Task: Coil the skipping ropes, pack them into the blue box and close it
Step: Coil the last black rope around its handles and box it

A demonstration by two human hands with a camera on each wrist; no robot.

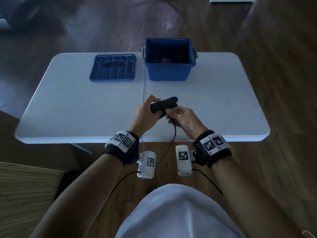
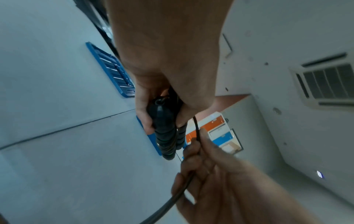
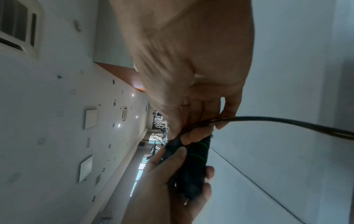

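My left hand (image 1: pixel 147 110) grips the two black ribbed handles (image 1: pixel 164 104) of a skipping rope, held side by side above the table's near middle. The handles (image 2: pixel 165 136) (image 3: pixel 193 166) carry thin green rings. My right hand (image 1: pixel 180 117) pinches the black rope cord (image 1: pixel 174 133) just beside the handles. The cord (image 3: pixel 287 121) (image 2: pixel 184 186) hangs down over the table's front edge. The blue box (image 1: pixel 169 69) stands open at the back middle, with something dark and a reddish thing inside. Its blue lid (image 1: pixel 113 67) lies flat to the left.
The white folding table (image 1: pixel 68 109) has a seam down its middle. Wooden floor surrounds it. A wooden board (image 1: pixel 25 194) sits low at the left. Wrist cameras with cables hang under both forearms.
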